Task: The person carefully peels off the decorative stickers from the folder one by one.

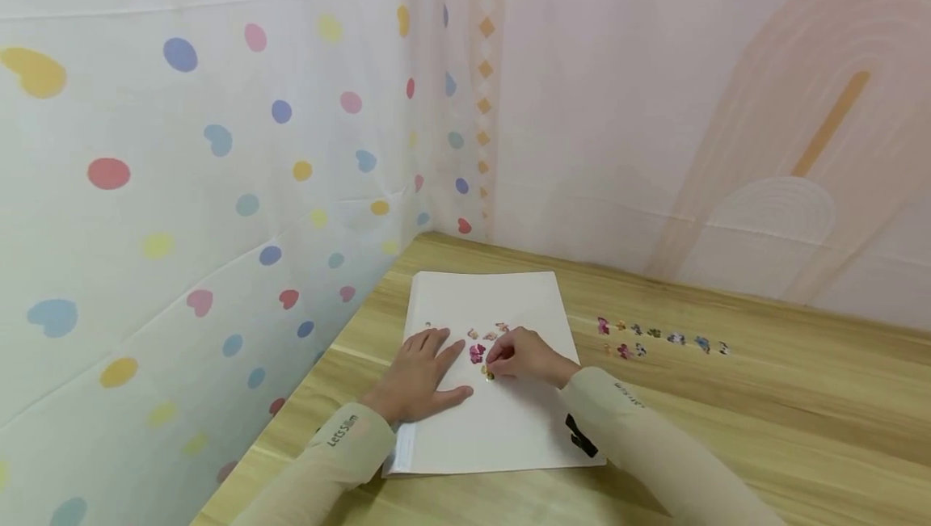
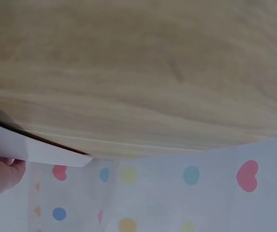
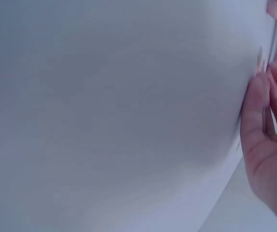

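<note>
On a wood-grain table [image 1: 822, 421], seen through my rig from a distance, the left hand [image 1: 425, 372] rests on a white folder [image 1: 502, 433], fingers spread, grasping nothing. The right hand [image 1: 524, 355], thumb and fingertips drawn together, appears to me to pinch a yellow sticker-like piece [image 1: 487, 372] near the folder's middle, just below a magenta piece [image 1: 477, 353]. Two rows of colourful pieces [image 1: 655, 334] lie on the table to the right. I judge the step to be placing the yellow one; the next move calls for a light press, then clean release.
</note>
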Available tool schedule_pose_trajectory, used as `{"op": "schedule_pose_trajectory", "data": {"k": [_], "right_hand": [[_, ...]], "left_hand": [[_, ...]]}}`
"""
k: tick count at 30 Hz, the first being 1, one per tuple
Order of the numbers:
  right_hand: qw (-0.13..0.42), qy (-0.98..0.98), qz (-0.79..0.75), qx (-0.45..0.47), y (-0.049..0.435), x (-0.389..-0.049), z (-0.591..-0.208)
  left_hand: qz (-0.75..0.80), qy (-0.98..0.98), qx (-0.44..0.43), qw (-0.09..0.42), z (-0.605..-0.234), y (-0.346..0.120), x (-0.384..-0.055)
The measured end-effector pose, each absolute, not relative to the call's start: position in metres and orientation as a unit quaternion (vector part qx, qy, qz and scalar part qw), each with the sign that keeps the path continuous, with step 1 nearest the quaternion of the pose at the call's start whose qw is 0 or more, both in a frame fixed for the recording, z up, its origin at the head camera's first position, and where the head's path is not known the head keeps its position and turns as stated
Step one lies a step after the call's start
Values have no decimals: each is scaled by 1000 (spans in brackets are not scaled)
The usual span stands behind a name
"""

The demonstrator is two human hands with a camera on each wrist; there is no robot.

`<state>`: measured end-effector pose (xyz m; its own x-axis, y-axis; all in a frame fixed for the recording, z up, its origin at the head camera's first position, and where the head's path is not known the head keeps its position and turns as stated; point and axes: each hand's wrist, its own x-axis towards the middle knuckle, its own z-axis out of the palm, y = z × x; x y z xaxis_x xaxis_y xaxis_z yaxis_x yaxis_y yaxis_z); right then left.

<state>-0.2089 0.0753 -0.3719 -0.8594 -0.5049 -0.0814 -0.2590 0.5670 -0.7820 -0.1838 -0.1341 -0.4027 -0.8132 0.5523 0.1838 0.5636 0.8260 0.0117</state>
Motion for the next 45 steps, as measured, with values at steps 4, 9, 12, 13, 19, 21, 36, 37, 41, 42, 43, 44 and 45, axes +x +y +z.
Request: {"op": "schedule_pose_trajectory", "data": {"k": [4, 9, 12, 13, 19, 21, 36, 37, 41, 42, 43, 44, 45], "right_hand": [[93, 892, -367, -248, 69, -209, -372], [36, 913, -308, -265, 62, -206, -368], [29, 925, -279, -256, 59, -205, -370], [28, 928, -271, -253, 58, -205, -370], [30, 935, -250, -250, 57, -204, -371], [32, 935, -249, -252, 58, -204, -370], [26, 934, -215, -285, 58, -200, -369], [26, 934, -213, -287, 58, -200, -369], [19, 934, -200, -297, 57, -199, -367], [17, 934, -197, -299, 57, -199, -367], [15, 934, -193, -302, 57, -199, -367], [13, 933, -191, -303, 57, -199, -368], [11, 933, -189, -306, 57, -199, -368]], "left_hand": [[-33, -951, -293, 88, -400, -133, -184], [-34, -951, -292, 92, -396, -134, -185], [-34, -953, -291, 84, -396, -135, -185], [-35, -953, -290, 80, -396, -135, -185], [-43, -952, -294, 77, -397, -134, -184], [-46, -951, -296, 80, -397, -134, -184], [-46, -949, -300, 88, -402, -134, -184], [-46, -949, -300, 90, -403, -134, -184], [-45, -948, -302, 94, -403, -135, -184], [-44, -947, -303, 95, -403, -135, -184], [-45, -947, -304, 95, -403, -134, -185], [-46, -947, -304, 96, -403, -134, -184], [-45, -946, -305, 96, -403, -134, -184]]}}
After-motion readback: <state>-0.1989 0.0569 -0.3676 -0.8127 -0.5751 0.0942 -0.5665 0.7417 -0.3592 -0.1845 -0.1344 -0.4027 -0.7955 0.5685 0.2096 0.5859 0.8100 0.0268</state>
